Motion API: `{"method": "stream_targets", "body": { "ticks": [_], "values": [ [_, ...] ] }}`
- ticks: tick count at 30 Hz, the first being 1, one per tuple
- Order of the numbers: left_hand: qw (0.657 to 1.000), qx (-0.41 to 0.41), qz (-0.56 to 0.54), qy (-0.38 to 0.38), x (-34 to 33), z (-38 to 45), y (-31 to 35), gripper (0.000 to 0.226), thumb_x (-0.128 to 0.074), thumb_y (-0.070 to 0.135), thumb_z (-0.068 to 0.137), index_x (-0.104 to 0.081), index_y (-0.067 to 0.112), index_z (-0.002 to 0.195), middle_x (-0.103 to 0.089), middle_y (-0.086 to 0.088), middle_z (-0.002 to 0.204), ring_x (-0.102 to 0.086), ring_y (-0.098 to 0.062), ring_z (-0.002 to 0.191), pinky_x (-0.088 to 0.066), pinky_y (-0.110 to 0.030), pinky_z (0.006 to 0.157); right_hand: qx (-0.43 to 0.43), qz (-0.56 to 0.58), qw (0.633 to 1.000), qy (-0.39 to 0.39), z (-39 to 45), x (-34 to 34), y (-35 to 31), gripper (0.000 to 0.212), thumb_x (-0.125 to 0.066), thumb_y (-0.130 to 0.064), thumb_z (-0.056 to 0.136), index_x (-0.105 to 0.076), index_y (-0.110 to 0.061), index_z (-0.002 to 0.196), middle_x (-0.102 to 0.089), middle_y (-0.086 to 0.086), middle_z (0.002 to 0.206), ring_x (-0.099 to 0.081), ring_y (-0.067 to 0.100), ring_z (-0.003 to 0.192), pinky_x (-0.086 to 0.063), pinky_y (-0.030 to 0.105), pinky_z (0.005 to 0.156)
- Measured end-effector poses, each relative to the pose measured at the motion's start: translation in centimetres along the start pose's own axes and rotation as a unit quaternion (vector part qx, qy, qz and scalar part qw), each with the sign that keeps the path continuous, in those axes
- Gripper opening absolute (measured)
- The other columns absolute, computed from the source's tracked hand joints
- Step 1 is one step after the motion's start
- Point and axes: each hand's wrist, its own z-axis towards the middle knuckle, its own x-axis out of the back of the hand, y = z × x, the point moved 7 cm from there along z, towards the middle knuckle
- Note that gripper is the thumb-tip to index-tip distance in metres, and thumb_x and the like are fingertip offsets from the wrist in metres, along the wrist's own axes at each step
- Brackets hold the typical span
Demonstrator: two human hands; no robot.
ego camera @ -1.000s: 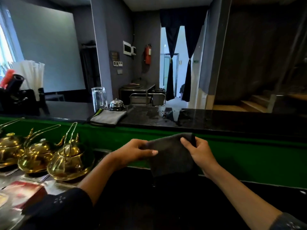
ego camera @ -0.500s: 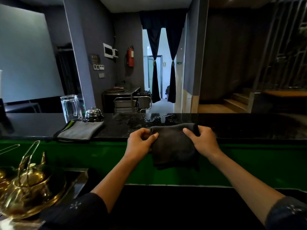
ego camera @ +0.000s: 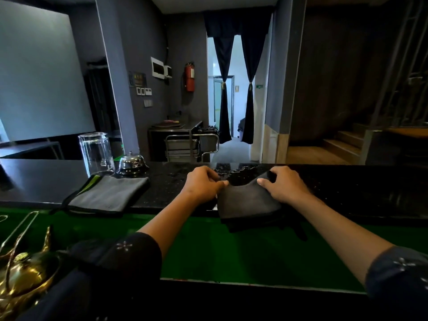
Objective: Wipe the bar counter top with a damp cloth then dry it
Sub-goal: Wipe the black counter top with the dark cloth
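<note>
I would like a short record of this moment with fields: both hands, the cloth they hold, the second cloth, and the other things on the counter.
left hand: pinches the dark cloth's left corner
right hand: grips its right corner
dark cloth: draped over the counter's near edge
folded grey cloth: lies flat on the counter, left of the hands
glass: upside down behind it
bell: beside the glass

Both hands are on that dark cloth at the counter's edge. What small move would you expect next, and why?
Probably spread the dark cloth flat on the black counter. The left hand and right hand each pinch a top corner, half the cloth hangs over the edge, and droplets glisten just beyond it.
</note>
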Motion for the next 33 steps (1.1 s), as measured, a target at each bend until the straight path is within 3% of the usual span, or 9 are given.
{"method": "stream_targets", "body": {
  "ticks": [4,6,9,12,14,19,23,27,33],
  "values": [
    [0.991,-0.041,0.118,0.057,3.1,0.3,-1.7,0.048,-0.064,0.04,0.088,-0.051,0.013,0.124,-0.057,-0.005,0.119,-0.056,-0.018,0.106,-0.048,-0.034,0.092,0.159,-0.074,0.985,0.01,-2.4,0.4,-3.8,0.061,-0.054,-0.055,0.092,-0.038,-0.03,0.145,-0.037,0.002,0.152,-0.03,0.024,0.141,-0.028,0.049,0.114],
    [0.971,-0.037,0.232,0.05,4.8,0.5,-3.7,0.051,-0.058,0.046,0.089,-0.049,0.015,0.13,-0.053,-0.009,0.127,-0.053,-0.024,0.116,-0.045,-0.044,0.099,0.2,-0.099,0.971,-0.088,-4.0,-1.4,-5.1,0.064,-0.039,-0.064,0.093,-0.028,-0.039,0.151,-0.023,-0.003,0.161,-0.014,0.02,0.149,-0.01,0.054,0.12],
    [0.946,-0.019,0.322,-0.012,5.8,0.8,-6.7,0.062,-0.049,0.054,0.091,-0.043,0.015,0.139,-0.046,-0.012,0.139,-0.047,-0.029,0.126,-0.039,-0.045,0.105,0.161,-0.157,0.951,-0.213,-5.4,-4.5,-4.8,0.072,-0.015,-0.075,0.088,-0.012,-0.045,0.154,-0.005,-0.005,0.165,-0.002,0.02,0.151,0.004,0.057,0.118],
    [0.949,0.009,0.31,-0.062,5.0,0.8,-8.6,0.065,-0.036,0.057,0.095,-0.037,0.016,0.145,-0.037,-0.011,0.15,-0.037,-0.028,0.136,-0.029,-0.041,0.113,0.133,-0.173,0.952,-0.214,-5.0,-5.3,-5.0,0.074,-0.008,-0.077,0.087,-0.005,-0.046,0.154,0.001,-0.005,0.165,0.001,0.021,0.152,0.006,0.057,0.118],
    [0.942,0.011,0.331,-0.055,4.7,0.8,-8.7,0.062,-0.03,0.056,0.097,-0.035,0.019,0.146,-0.035,-0.008,0.152,-0.035,-0.026,0.138,-0.026,-0.04,0.112,0.112,-0.183,0.954,-0.21,-4.3,-5.7,-5.5,0.072,-0.008,-0.077,0.088,-0.004,-0.046,0.154,0.002,-0.004,0.165,0.002,0.024,0.151,0.007,0.059,0.117],
    [0.935,0.028,0.348,-0.056,4.7,0.9,-8.7,0.063,-0.028,0.058,0.095,-0.032,0.023,0.146,-0.033,-0.007,0.154,-0.033,-0.025,0.139,-0.027,-0.041,0.11,0.087,-0.209,0.95,-0.215,-3.9,-8.0,-8.9,0.066,-0.008,-0.074,0.091,0.001,-0.05,0.152,0.006,0.008,0.165,0.008,0.038,0.149,0.015,0.068,0.109],
    [0.937,0.035,0.34,-0.071,4.9,0.7,-8.9,0.063,-0.029,0.06,0.094,-0.032,0.024,0.147,-0.032,-0.007,0.154,-0.032,-0.025,0.14,-0.024,-0.04,0.113,0.114,-0.197,0.949,-0.22,-4.8,-8.3,-9.4,0.063,-0.01,-0.075,0.091,-0.002,-0.054,0.15,0.005,0.005,0.165,0.007,0.036,0.15,0.014,0.068,0.11],
    [0.937,0.023,0.341,-0.075,5.0,0.8,-9.0,0.064,-0.029,0.06,0.095,-0.033,0.023,0.146,-0.035,-0.008,0.152,-0.035,-0.026,0.138,-0.024,-0.04,0.113,0.094,-0.202,0.955,-0.196,-4.7,-4.7,-3.4,0.063,-0.008,-0.076,0.089,-0.003,-0.057,0.149,0.003,-0.001,0.165,0.003,0.031,0.151,0.009,0.064,0.114],
    [0.933,0.019,0.352,-0.065,4.6,0.7,-9.0,0.064,-0.026,0.058,0.096,-0.031,0.021,0.148,-0.029,-0.007,0.155,-0.03,-0.025,0.141,-0.02,-0.041,0.116,-0.061,-0.227,0.958,-0.162,-4.3,2.7,8.7,0.061,-0.007,-0.075,0.09,-0.005,-0.058,0.148,0.0,-0.002,0.165,0.0,0.028,0.151,0.004,0.061,0.116]
  ]
}}
